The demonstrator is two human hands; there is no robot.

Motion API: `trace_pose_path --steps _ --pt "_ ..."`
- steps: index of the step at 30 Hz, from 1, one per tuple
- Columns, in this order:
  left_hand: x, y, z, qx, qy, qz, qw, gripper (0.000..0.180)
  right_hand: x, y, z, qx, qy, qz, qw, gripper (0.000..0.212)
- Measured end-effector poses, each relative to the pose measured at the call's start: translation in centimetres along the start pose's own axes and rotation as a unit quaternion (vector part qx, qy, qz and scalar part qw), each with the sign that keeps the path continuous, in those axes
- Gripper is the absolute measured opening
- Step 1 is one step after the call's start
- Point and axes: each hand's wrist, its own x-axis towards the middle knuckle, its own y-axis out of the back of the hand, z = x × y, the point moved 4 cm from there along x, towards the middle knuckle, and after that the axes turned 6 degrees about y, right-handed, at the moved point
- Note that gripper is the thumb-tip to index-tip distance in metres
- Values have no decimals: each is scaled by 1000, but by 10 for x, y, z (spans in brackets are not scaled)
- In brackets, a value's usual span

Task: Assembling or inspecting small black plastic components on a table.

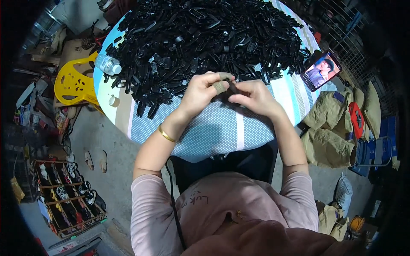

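Observation:
Near the table's front, my left hand (200,94) and my right hand (258,100) meet with fingers closed around a small dark piece (230,90). It looks like black plastic; its exact shape is mostly hidden by the fingers. Pale tape wraps the thumb and a finger of my left hand, and a gold bangle (166,133) circles that wrist. Just beyond my hands spreads a large heap of small black plastic parts (200,38), long and narrow, some like clips or buckles. Both hands hover over the patterned tablecloth (205,128).
A clear plastic bottle (108,65) lies at the table's left, with a small roll (113,101) nearer me. On the right edge leans a phone (321,71) with a lit screen. A yellow chair (74,81), a shoe rack (68,198) and brown sacks (329,147) stand around.

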Motion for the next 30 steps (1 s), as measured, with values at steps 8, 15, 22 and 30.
trace_pose_path --steps 8,15,22,30 --pt "-14 -24 -11 260 -135 -143 945 32 -14 13 1 -174 42 -61 982 29" --pt "-11 -33 -20 511 -121 75 848 31 -15 13 6 -241 66 -6 968 28" --pt "-7 -18 -7 299 -128 107 940 24 -4 18 10 335 -5 186 924 37" --pt "5 -8 -23 -308 93 19 947 34 -4 1 8 80 -10 202 976 25"
